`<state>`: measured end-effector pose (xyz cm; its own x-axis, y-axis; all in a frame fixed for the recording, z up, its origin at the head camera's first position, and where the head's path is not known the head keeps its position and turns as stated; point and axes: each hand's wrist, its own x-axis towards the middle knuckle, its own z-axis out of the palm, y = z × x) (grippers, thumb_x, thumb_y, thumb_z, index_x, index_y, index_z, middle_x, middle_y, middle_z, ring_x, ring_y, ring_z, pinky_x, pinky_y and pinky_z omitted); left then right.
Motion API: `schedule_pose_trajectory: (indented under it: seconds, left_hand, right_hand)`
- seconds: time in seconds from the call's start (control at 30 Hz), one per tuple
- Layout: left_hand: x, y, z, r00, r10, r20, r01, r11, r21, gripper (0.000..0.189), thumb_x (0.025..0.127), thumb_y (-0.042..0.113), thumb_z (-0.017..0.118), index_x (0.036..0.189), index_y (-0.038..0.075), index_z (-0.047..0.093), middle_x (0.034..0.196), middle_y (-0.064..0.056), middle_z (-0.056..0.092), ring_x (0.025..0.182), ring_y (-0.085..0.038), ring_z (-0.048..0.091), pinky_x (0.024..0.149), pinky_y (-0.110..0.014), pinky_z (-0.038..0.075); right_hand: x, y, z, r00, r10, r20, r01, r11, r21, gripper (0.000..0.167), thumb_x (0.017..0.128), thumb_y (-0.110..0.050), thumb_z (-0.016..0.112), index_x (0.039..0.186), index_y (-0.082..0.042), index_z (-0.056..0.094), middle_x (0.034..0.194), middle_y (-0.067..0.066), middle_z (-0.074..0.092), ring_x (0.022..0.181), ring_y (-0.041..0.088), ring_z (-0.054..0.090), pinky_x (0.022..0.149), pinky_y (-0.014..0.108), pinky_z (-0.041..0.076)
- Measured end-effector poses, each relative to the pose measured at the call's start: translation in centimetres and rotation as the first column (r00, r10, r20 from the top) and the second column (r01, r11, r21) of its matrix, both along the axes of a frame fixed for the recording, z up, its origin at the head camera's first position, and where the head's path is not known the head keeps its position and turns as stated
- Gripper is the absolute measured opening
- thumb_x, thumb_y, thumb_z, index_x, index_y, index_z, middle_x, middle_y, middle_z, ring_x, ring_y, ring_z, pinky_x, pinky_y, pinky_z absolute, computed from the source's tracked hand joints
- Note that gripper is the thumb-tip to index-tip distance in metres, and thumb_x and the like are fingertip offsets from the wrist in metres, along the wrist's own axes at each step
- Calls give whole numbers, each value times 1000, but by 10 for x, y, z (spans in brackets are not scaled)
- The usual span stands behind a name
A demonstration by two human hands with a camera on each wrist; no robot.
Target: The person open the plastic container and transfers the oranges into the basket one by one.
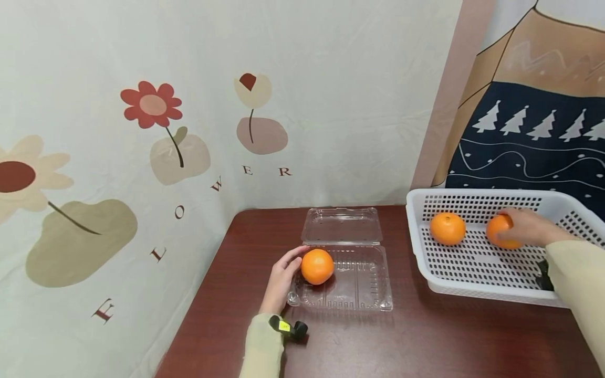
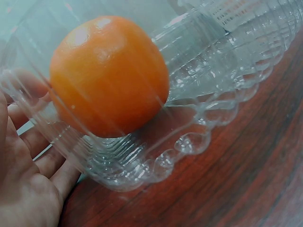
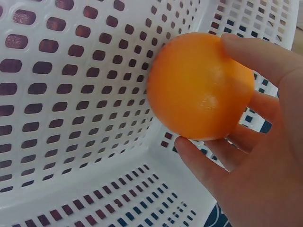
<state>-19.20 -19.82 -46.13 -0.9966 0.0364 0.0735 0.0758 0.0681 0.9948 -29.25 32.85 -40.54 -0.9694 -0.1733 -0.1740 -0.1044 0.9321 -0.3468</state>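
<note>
A clear plastic clamshell box [image 1: 357,281] lies with its lid [image 1: 341,226] folded back on the dark red table. One orange [image 1: 317,266] sits at the left end of its base. My left hand [image 1: 280,279] is at the box's left wall, its fingers extended along the outside, as the left wrist view [image 2: 28,189] also shows. Over in the white perforated basket [image 1: 477,290], my right hand [image 1: 528,227] grips a second orange [image 3: 199,90], thumb on one side and fingers on the other. Another orange [image 1: 447,229] rests in the basket to its left.
The basket stands at the table's right, beyond a stretch of bare tabletop [image 1: 402,336]. Behind the table hangs a pale curtain [image 1: 350,105] with printed flowers, and a dark patterned cloth [image 1: 529,152] is behind the basket.
</note>
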Motion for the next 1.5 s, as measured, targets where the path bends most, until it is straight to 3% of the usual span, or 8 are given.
schedule_pose_trajectory:
  seconds: [0.07,0.37,0.6,0.83,1.03,1.17,1.5]
  left_hand:
    - [-1,0,-1,1000,0,-3,0,1000,-1,29,94,18,45,121,15,56,120,2,55,116,-12,45,101,-37,30]
    - [-8,-8,-25,999,38,-6,-38,999,-1,27,91,29,49,116,24,59,119,6,56,114,-9,47,100,-34,32]
    - [4,-5,-6,1000,9,5,-9,1000,-1,30,93,19,46,122,14,55,122,1,54,116,-13,45,101,-36,31]
    - [3,-2,-4,1000,8,7,-8,1000,0,30,93,20,46,121,14,55,121,2,55,116,-12,46,100,-35,31]
    - [3,0,-2,1000,12,9,-12,1000,-11,30,93,20,46,122,14,55,121,2,55,116,-12,46,100,-35,31]
    - [1,-1,-3,1000,8,5,-8,1000,-12,31,94,19,45,122,13,54,122,2,55,116,-12,45,100,-35,31]
    - [-11,-6,-24,1000,11,-11,-11,1000,3,29,92,30,48,118,24,57,121,5,55,115,-9,45,101,-34,31]
  right_hand:
    - [0,-1,2,1000,18,-4,-18,1000,-2,75,73,-31,65,117,20,34,100,37,45,80,40,45,67,54,40]
    - [2,-16,12,998,48,-45,-46,998,54,62,80,-28,60,119,16,40,113,41,37,96,51,37,81,66,30]
    - [2,-30,21,995,65,-69,-60,995,74,60,81,-34,60,118,10,45,114,40,33,99,51,36,80,67,30]
    - [6,-44,37,990,90,-110,-81,994,78,62,80,-36,61,122,7,44,121,37,27,105,52,31,83,69,27]
    - [10,-55,52,981,121,-149,-108,990,89,68,82,-44,58,127,3,39,123,34,29,103,51,37,80,68,30]
    - [15,-64,60,973,151,-175,-138,987,88,69,83,-47,54,130,1,36,126,31,32,105,49,40,80,66,32]
    - [29,-87,77,947,212,-241,-197,977,85,55,85,-33,57,131,-7,40,125,22,43,105,38,48,80,60,38]
